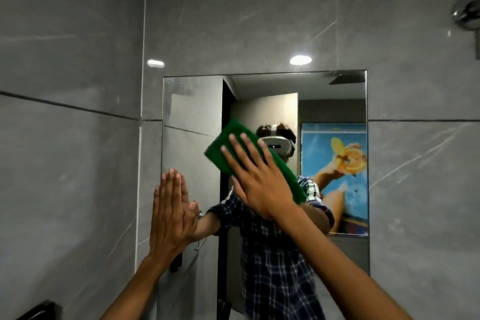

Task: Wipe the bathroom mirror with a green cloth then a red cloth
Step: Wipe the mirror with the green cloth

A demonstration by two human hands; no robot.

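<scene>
Right hand (255, 184) pressing green cloth (233, 148) flat against bathroom mirror (192, 112), near glass centre; fingers (231, 161) lying spread and extended over cloth, pinning it by palm pressure, not clenching. Cloth sitting tilted, running from upper left down to lower right under hand. Left hand (170, 218) bracing flat at mirror's left edge, fingers straight and together, gripping nothing. Grey marble-look wall tile (72, 163) surrounding mirror. Glass reflecting checked shirt (275, 262) and colourful poster (337, 163).
</scene>
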